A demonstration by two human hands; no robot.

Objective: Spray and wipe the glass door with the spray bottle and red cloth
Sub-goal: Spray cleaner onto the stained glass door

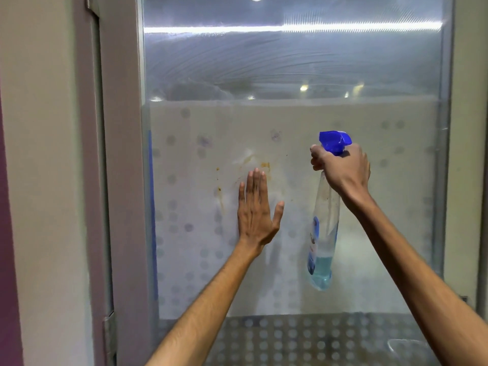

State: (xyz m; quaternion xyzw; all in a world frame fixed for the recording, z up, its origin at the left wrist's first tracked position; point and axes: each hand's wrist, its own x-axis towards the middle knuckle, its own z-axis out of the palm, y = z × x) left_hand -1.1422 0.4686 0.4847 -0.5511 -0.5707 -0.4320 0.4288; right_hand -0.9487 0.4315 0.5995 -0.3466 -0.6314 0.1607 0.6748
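Head camera view: a person's right hand (343, 167) grips the neck of a clear spray bottle (323, 233) just under its blue trigger head (334, 141), fingers (317, 154) curled round it. The bottle hangs upright close in front of the glass door (369, 75), right of centre. Pale blue liquid (319, 273) fills only its bottom part, and a blue label runs down its side, too blurred to read.

The left hand (254, 215) lies flat on the pane, its fingers (254, 186) straight and together, thumb spread, holding nothing. Just above and left of its fingertips, yellow-brown stains (264, 165) and fainter drips mark the glass.

The door's middle band looks white and opaque, scattered with faint grey frosted dots (171, 178); sharper rows of dots (277, 336) cross the clear strip below. Curved wipe smears (237, 62) arc across the upper pane under a bright reflected light strip (290, 29). A thin blue strip (151, 207) runs down the glass's left edge beside a grey-mauve frame (122, 180); a pale wall (45, 180) stands further left.

Both forearms are cut off by the lower edge. What lies behind the glass cannot be made out, nor can which way the nozzle points.
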